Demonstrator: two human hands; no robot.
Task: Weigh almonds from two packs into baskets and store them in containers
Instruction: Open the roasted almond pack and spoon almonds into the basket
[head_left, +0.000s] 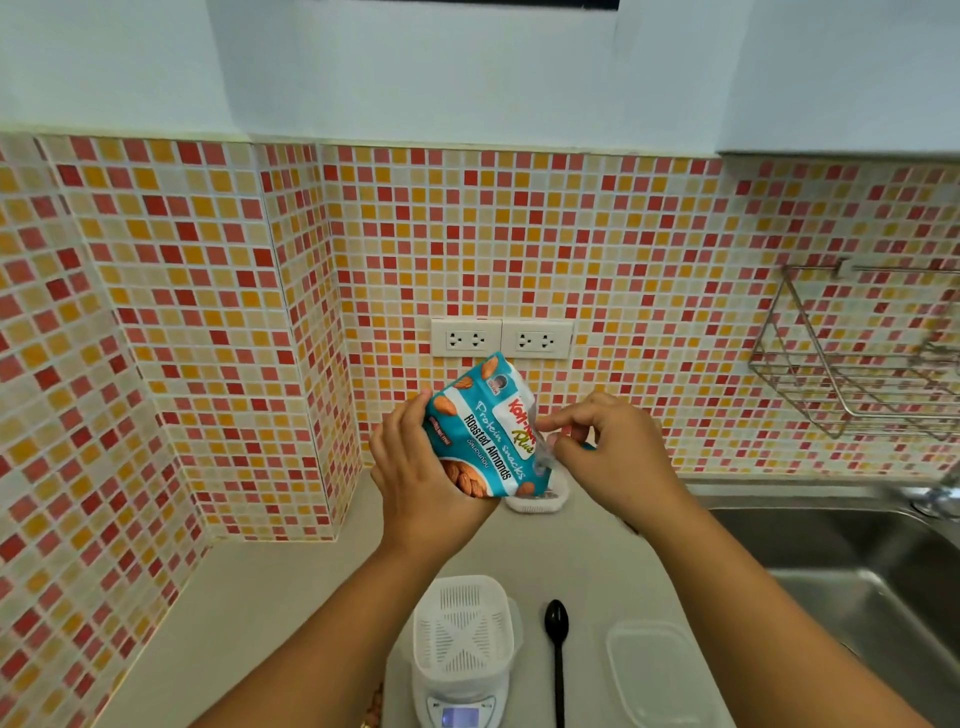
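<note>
The blue almond pack (483, 431) was up in the air above the counter (291, 587), tipped on its side. The left hand (415, 467) held it from below, with fingers curled round its bottom end. The right hand (608, 447) pinched the torn top edge of the pack with thumb and fingertips. Under the arms, a white basket (462, 629) sat on a small scale (460, 712). Just beside it lay a black spoon (557, 654), then a clear container (654, 670). Another white basket (537, 499) sat farther back, partly hidden by the pack. A metal sink (857, 571) was on the right.
</note>
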